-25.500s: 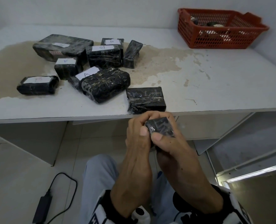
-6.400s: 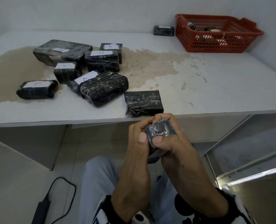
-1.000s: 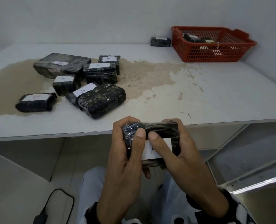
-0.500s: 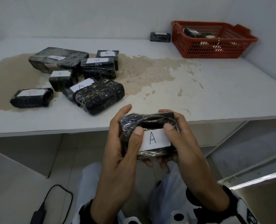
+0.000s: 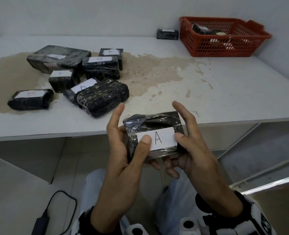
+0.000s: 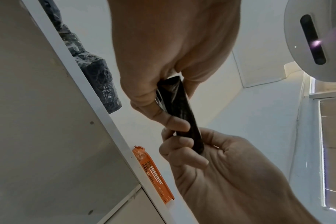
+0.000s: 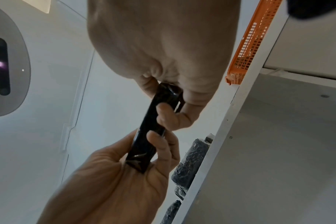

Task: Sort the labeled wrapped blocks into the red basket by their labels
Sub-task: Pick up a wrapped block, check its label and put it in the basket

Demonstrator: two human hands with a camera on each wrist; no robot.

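Wrapped block (image 5: 153,133), label "A" facing up, sits off the table's (image 5: 233,99) near edge, pinched by left hand (image 5: 123,150) and right hand (image 5: 191,146), thumbs on the label, forefingers lifted. Advice: keep the label readable, carry it level to the red basket (image 5: 225,48) at the far right corner, and set it among matching letters.

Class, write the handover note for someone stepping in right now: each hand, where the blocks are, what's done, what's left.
Left hand and right hand both hold the block labeled A in front of the table edge, label up.
Red basket, far right on the table, already has some blocks in it.
One small block sits just left of the basket.
A pile of blocks waits at the left; place the A block, then sort these.
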